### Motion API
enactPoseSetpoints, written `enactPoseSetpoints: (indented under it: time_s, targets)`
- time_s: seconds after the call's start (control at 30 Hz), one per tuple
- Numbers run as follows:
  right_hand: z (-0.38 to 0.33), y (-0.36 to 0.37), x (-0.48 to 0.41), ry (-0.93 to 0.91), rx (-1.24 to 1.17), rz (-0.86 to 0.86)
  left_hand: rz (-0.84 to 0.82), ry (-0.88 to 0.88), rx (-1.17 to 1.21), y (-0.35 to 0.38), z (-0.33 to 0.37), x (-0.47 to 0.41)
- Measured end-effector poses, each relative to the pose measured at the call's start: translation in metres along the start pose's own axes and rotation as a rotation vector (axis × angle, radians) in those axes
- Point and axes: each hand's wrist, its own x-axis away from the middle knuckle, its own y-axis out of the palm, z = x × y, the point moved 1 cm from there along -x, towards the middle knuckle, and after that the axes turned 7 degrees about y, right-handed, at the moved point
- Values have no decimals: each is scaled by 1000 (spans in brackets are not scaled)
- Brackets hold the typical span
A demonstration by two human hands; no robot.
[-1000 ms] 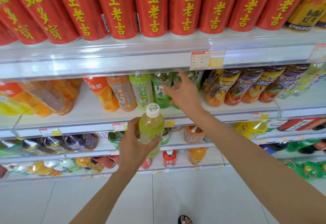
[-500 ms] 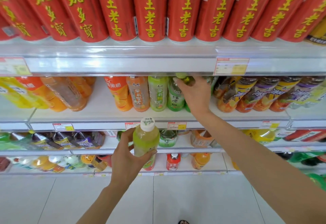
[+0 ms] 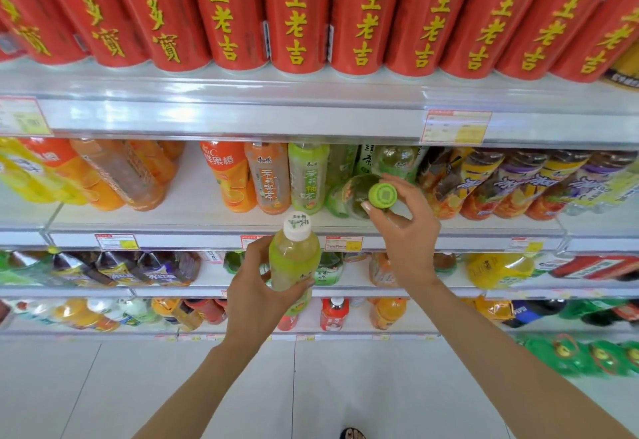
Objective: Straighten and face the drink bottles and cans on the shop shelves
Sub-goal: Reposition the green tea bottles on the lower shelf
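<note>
The left grip (image 3: 254,295) clasps a white-capped bottle (image 3: 294,258); the right grip (image 3: 404,238) pinches a tilted green-capped bottle (image 3: 382,194).

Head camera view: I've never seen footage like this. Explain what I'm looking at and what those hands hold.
No machine here: a person wears one wide-angle camera on the head, so you look forward and down along their arms at shop shelves. The top shelf carries a row of red cans; the shelf below holds orange, green and purple-labelled drink bottles. The left hand grips an upright pale green bottle with a white cap, in front of the shelves. The right hand holds a green-capped bottle just below its cap, tipped so the cap faces the camera.
</note>
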Motion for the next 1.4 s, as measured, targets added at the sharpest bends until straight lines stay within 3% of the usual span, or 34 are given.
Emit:
enactPoseSetpoints:
  time_s: [0.47,0.87,1.1,1.3,1.4]
  targets:
    - [-16,-90,2,97,-7,293,-7,57,47,22,18,-13]
    - [12,-74,-61,52,257,254,-22,80,91,46,40,-22]
    - [6,-63,-90,72,549,279,7,57,12,57,43,-22]
    - [19,-63,-81,28,606,264,12,32,6,60,42,-24]
    - [39,-61,-61,54,484,291,14,27,20,61,43,-27]
